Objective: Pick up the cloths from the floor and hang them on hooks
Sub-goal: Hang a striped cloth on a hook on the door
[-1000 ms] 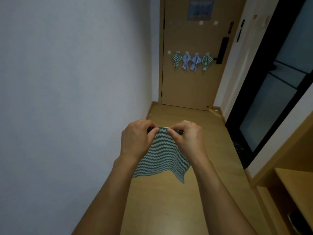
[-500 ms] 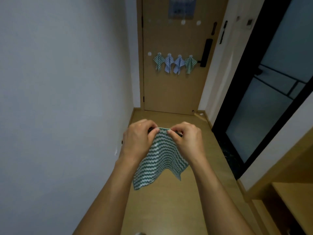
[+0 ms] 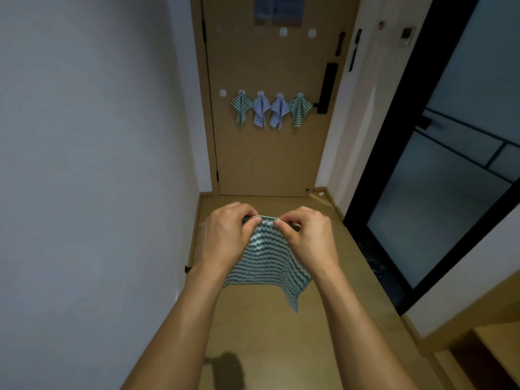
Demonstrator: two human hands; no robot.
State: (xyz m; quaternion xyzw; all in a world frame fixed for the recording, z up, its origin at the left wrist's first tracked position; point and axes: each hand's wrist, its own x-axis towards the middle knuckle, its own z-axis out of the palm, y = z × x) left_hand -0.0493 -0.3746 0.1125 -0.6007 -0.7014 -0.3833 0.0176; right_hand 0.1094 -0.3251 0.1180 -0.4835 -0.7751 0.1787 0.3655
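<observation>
A big wooden door (image 3: pixel 267 153) stands at the far end of the hall. Four striped cloths (image 3: pixel 271 110) hang in a row on it, and one white hook (image 3: pixel 222 93) to their left is bare. Near us, a green wavy cloth (image 3: pixel 266 260) hangs above the floor (image 3: pixel 281 347). The left hand (image 3: pixel 225 235) and the right hand (image 3: pixel 308 235) each pinch its top edge, close together. They may be holding a small dark loop there, but it is hard to see.

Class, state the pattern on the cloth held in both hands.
Green and white zigzag stripes on the cloth, seen in the head view.
</observation>
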